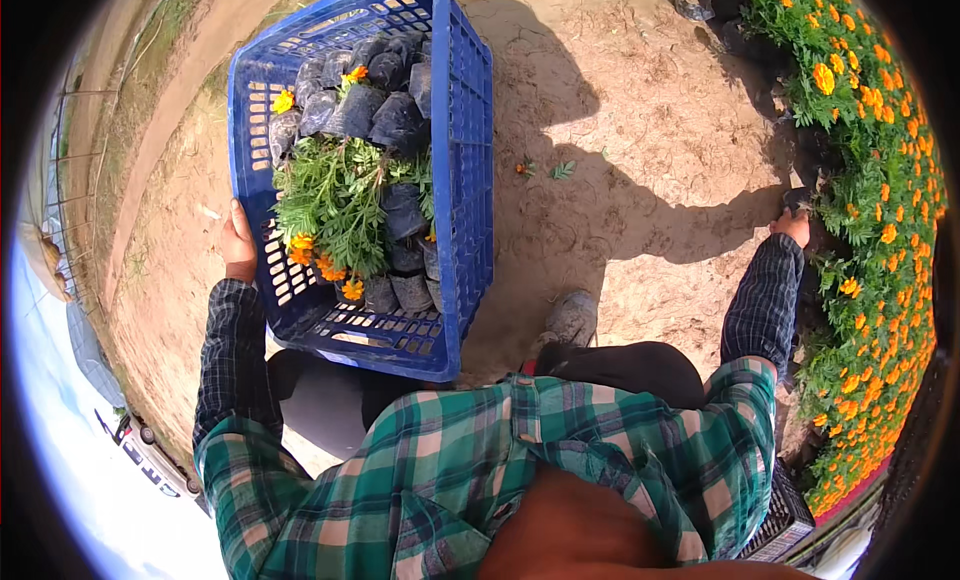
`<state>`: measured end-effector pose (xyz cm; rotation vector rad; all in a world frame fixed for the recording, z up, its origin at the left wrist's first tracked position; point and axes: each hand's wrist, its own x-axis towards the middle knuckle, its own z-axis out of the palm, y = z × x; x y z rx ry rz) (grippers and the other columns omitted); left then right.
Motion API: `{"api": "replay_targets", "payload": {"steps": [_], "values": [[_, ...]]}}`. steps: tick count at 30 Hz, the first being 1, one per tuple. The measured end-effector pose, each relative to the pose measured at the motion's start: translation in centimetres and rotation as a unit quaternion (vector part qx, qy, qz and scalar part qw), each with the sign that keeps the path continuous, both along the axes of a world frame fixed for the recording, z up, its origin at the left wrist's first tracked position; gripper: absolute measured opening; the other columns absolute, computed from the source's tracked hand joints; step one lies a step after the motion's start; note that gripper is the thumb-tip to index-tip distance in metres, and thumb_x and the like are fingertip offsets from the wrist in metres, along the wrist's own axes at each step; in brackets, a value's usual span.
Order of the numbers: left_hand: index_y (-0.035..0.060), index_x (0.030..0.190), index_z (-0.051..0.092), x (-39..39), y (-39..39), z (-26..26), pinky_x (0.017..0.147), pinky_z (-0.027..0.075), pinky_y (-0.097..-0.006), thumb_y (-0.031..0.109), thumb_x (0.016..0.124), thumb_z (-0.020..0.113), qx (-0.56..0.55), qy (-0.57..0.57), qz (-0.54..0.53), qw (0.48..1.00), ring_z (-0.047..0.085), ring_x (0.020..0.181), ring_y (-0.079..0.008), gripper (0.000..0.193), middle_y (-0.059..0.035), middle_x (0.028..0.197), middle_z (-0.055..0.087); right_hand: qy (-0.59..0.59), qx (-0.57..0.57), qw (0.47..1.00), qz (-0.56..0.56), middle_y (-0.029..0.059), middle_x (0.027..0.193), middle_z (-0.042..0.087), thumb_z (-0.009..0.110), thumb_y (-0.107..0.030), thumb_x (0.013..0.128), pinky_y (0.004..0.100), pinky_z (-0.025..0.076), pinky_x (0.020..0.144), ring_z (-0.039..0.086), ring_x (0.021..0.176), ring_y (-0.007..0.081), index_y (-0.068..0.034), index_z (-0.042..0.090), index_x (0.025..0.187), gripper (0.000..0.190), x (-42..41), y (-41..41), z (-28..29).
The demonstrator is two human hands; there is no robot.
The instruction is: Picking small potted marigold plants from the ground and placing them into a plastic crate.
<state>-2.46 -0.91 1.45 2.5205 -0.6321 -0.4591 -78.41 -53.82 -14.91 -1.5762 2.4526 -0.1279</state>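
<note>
A blue plastic crate stands tilted before me, and my left hand grips its left rim. Inside lie several marigold plants on their sides, with green leaves and a few orange and yellow blooms. Their roots sit in black plastic nursery bags, stacked at the far and near ends of the crate. On the right, my outstretched right hand touches a black nursery bag at the edge of the marigold rows. Its fingers are partly hidden, so their hold is unclear.
Bare sandy soil lies between crate and flowers, with a fallen leaf sprig on it. My shoe is near the crate. A dark plastic crate stands at lower right. A white vehicle is far off at left.
</note>
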Motion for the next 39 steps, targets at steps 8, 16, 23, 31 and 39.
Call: {"api": "replay_targets", "payload": {"steps": [8,16,23,31,39], "values": [[-0.0083,0.099,0.06,0.1,0.9,-0.2,0.073,0.046,-0.0333,0.047,0.097,0.033,-0.034,0.002,0.005,0.999,0.061,0.079,-0.0205,0.062,-0.0159,0.085,0.065,-0.42,0.002,0.878,0.23,0.0035,0.064,0.055,0.058,-0.013,0.089,0.023,0.042,0.036,0.054,0.044,0.0106,0.0,0.049,0.11,0.026,22.4,8.9,11.2],[-0.0052,0.1,0.06,1.7,1.1,-2.1,0.078,0.044,-0.0393,0.047,0.096,0.03,-0.057,0.019,-0.024,0.998,0.061,0.087,-0.0356,0.06,-0.0256,0.088,0.063,-0.386,0.127,0.67,0.621,0.0033,0.063,0.05,0.058,-0.018,0.09,0.0251,0.039,0.046,0.047,0.051,0.0082,-0.003,0.054,0.089,0.016,44.7,21.6,31.1],[-0.0045,0.099,0.059,0.9,0.3,-1.0,0.079,0.044,-0.0448,0.043,0.096,0.03,-0.067,0.005,-0.027,0.997,0.057,0.09,-0.0438,0.056,-0.0289,0.092,0.06,-0.161,0.245,0.515,0.805,0.0187,0.077,0.058,0.058,-0.022,0.086,0.0416,0.045,0.068,0.057,0.077,0.0385,-0.002,0.056,0.098,0.024,50.5,29.8,26.0],[0.0019,0.114,0.055,0.0,-0.1,0.1,0.081,0.044,-0.0457,0.041,0.095,0.029,-0.076,0.008,-0.049,0.996,0.057,0.093,-0.0426,0.051,-0.0276,0.097,0.06,0.003,0.443,0.541,0.715,0.0164,0.102,0.063,0.06,-0.017,0.085,0.0339,0.054,0.058,0.066,0.06,0.0192,-0.011,0.048,0.129,0.046,52.2,33.4,21.4],[-0.0018,0.093,0.061,0.7,-0.3,-2.3,0.077,0.044,-0.0494,0.042,0.095,0.029,-0.102,-0.039,-0.05,0.993,0.057,0.087,-0.0441,0.054,-0.0277,0.091,0.061,-0.265,0.401,0.621,0.618,0.0055,0.082,0.054,0.066,-0.009,0.083,0.0258,0.051,0.047,0.065,0.064,0.0151,-0.003,0.055,0.085,0.013,54.3,29.5,29.2]]}}
